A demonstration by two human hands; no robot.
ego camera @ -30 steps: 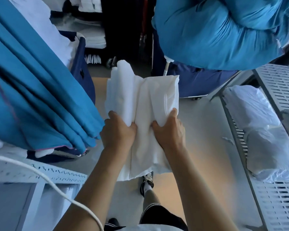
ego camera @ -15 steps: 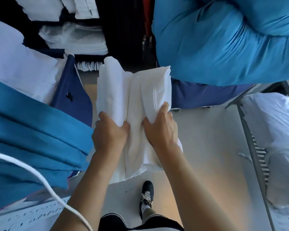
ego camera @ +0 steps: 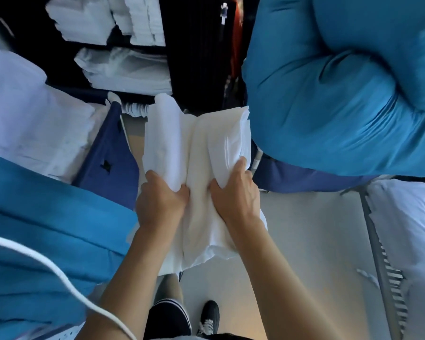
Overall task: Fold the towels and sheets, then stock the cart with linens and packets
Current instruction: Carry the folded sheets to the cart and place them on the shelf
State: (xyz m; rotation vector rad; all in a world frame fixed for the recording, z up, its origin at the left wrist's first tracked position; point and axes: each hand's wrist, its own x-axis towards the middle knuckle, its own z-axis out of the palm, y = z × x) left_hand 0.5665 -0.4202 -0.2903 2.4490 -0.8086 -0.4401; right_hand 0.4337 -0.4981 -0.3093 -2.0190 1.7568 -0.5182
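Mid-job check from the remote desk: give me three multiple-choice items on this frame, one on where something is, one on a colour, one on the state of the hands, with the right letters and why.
1. Where does the folded white sheet bundle sit?
A. On the floor
B. Held up in the air in front of the person
C. On the dark shelves

2. What colour is the big stuffed bag at upper right?
A. Red
B. Yellow
C. Blue

3. How do the hands stand?
A. Both have a grip on the bundle
B. Only the right hand holds it
C. Both hang free

Answers: 1 B, the floor shows below the bundle. 2 C, its cloth is plainly blue. 3 A, the left hand and the right hand each pinch the bundle with thumb on top.
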